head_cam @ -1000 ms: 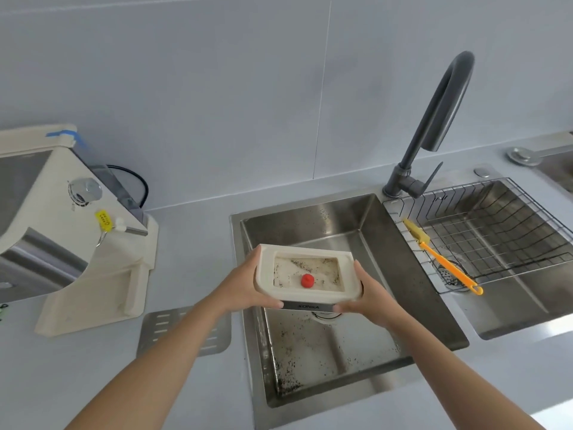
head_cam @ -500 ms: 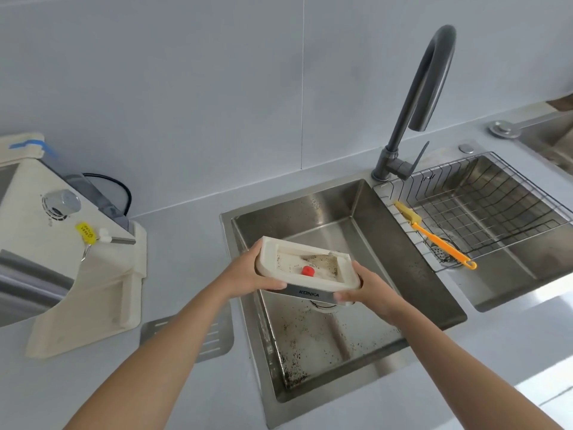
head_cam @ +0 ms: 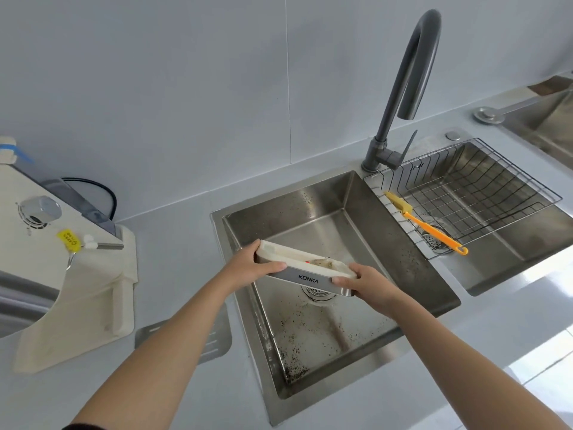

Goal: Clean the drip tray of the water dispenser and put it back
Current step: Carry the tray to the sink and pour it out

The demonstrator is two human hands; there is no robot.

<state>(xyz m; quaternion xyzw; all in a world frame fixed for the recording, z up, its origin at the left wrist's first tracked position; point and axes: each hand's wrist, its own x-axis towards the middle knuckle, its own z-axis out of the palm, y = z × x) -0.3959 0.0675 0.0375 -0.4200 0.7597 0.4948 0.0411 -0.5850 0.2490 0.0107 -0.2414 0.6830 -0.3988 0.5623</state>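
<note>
A pale tiled wall is seen behind a grey desk. One big water dispenser is stood on the desk at the left. Two steel sinks are set side by side. The left sink is speckled with dirt, and one wire basket is fitted in the right sink. One dark tap is stood behind, between the two.

One drip tray is held above the left sink and is tipped away, so the emptying step seems to be in hand. Next, the tray probably needs to be rinsed under the tap and scrubbed.

One slotted metal plate is laid on the desk, and one orange brush is laid on the basket. The tray's two ends are gripped by two hands, the left hand and the right hand.
</note>
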